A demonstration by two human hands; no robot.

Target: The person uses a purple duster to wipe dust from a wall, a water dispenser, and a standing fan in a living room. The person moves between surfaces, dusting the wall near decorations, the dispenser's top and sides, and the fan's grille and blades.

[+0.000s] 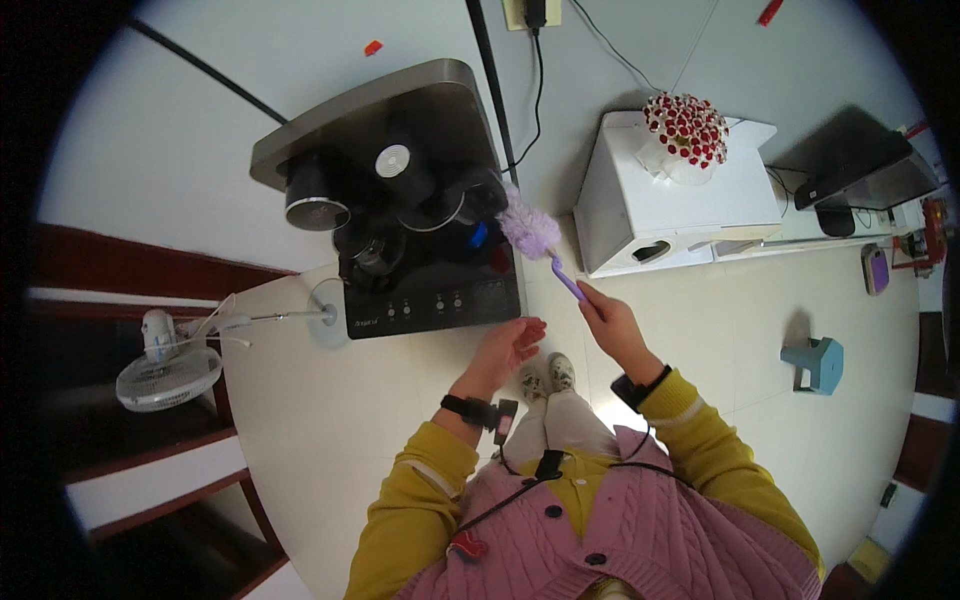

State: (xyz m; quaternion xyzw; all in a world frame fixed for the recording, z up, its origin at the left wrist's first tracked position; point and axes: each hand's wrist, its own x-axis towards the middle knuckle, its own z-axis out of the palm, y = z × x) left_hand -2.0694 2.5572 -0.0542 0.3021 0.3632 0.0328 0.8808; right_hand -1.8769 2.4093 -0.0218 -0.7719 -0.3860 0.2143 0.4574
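Observation:
My right hand [613,326] grips the purple handle of a fluffy lilac duster [531,225]. The duster's head lies against or just beside the right side of a black tea-bar machine [431,304]; whether it touches cannot be told. By the machine's front right corner is my left hand [510,346], with nothing in it and its fingers loosely curled apart. Inside the machine's dark recess stand a glass kettle [379,255] and a dark pot with a shiny rim [315,199]. A round, ringed white disc [392,160] shows above them.
To the right, a bouquet of red and white flowers [686,135] stands on a white cabinet [690,206], with a black monitor [870,187] beyond. A white fan [169,371] is at left. A blue-green stool [821,365] stands on the floor. A black cable [538,97] hangs behind the machine.

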